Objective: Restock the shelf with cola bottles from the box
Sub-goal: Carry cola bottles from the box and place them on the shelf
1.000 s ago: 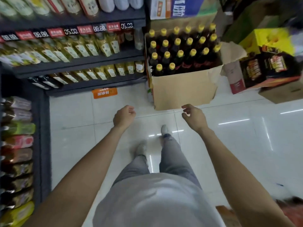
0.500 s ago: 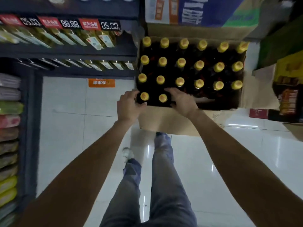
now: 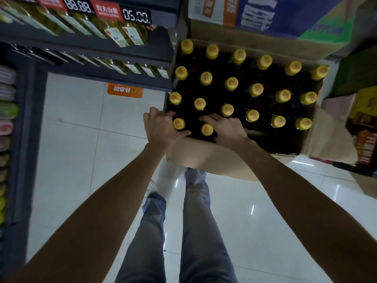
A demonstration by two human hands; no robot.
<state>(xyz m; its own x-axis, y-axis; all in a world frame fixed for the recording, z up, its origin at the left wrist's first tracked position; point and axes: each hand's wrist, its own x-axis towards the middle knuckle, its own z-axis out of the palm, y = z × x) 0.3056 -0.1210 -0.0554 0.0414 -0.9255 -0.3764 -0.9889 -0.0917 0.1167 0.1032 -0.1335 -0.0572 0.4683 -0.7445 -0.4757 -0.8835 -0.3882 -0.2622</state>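
- Change of position: one second ago both hands hung over bare floor tile, short of the box (image 3: pixel 214 158). Half a second ago they arrived at its near-left corner. They are now seated around the two nearest bottle necks. Meaning for the task: the reach is complete and the pick is in progress; no bottle has left the box yet.
- Box: an open cardboard carton on the floor, right of the dark shelf (image 3: pixel 85 48). It holds upright cola bottles with yellow caps, in four rows. The near row appears to have a gap between its two leftmost bottles and the rest.
- Shelf: it stands to the left of the box, with yellow-labelled bottles on its tiers. Which tier takes the cola cannot be told.
- Left hand (image 3: pixel 161 129): fingers curl over the corner of the box and the thumb extends to the right below the cap. The hand wraps the neck of the near-left bottle (image 3: pixel 179 123), whose cap protrudes above the fingers.
- Right hand (image 3: pixel 226 129): fingers spread forward past the second bottle (image 3: pixel 207 129), with its cap at the thumb side. Contact is evident; a full grasp of the neck cannot be confirmed.
- Both target bottles stand upright in the box, directly at the hands.
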